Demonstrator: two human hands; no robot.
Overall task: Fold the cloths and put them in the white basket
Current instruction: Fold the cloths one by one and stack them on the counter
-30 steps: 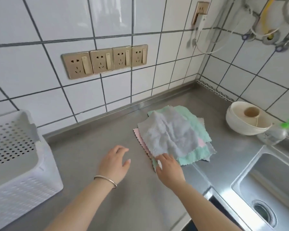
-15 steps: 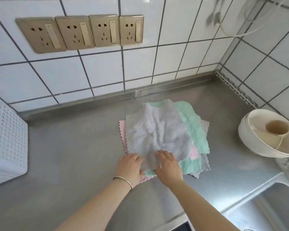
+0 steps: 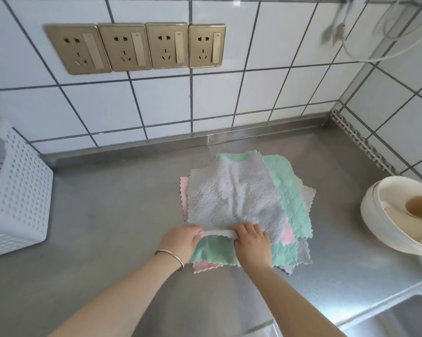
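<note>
A pile of cloths lies on the steel counter, with a grey cloth [image 3: 232, 198] on top. Under it show green cloths [image 3: 290, 195], a pink cloth [image 3: 205, 265] and another grey one. My left hand [image 3: 180, 242] and my right hand [image 3: 252, 242] both pinch the near edge of the top grey cloth. That edge is lifted and rolled slightly away from me between the two hands. The white basket [image 3: 17, 200], with perforated walls, stands at the left edge of the counter, well apart from the pile.
A white bowl [image 3: 375, 215] holding a small cup stands at the right. A sink [image 3: 387, 317] opens at the lower right. Tiled walls with several gold sockets [image 3: 134, 47] stand behind the counter [image 3: 107, 227].
My left hand came over to the pile and joined the right on the grey cloth's near edge. That edge has lifted, uncovering the green cloth below. The view has shifted closer.
</note>
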